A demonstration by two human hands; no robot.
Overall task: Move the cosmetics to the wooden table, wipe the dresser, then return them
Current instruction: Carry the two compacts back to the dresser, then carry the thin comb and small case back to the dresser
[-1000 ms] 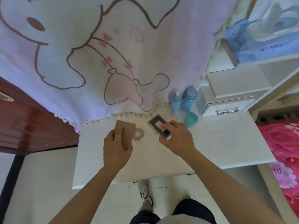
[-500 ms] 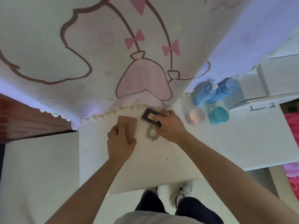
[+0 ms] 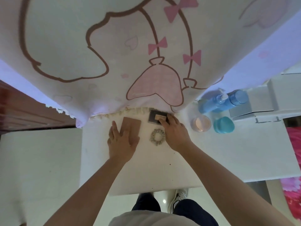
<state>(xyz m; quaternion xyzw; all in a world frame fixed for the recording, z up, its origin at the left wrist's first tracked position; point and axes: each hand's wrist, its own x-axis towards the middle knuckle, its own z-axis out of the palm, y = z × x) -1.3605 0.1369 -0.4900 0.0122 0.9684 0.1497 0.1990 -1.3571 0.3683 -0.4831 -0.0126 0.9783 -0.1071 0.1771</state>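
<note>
White laminate dresser top (image 3: 228, 152) fills the head view, seen from above. Left hand (image 3: 121, 141) lies flat, fingers straight and together, pressing on a tan flat rectangular case (image 3: 132, 126) near the far left edge. Right hand (image 3: 175, 132) is just right of it, fingers curled onto the near right corner of a dark grey square compact (image 3: 154, 117) with a beige pan; the compact lies on the top, against the fringe of a hanging pink-and-white cartoon cloth (image 3: 114, 54). Grey-white fabric scrunchie (image 3: 157, 137) lies between the hands, just near of the compact. Further right: a clear round jar of peach powder (image 3: 200, 123), a teal round jar (image 3: 224, 125) beside it, and behind them a blue pump bottle (image 3: 211, 103) and a blue capped bottle (image 3: 237, 98), touching. White drawer box (image 3: 260, 110) at far right. Pink floral bedding (image 3: 293, 160) at right edge, red-brown wooden furniture (image 3: 24, 108) at left.
</note>
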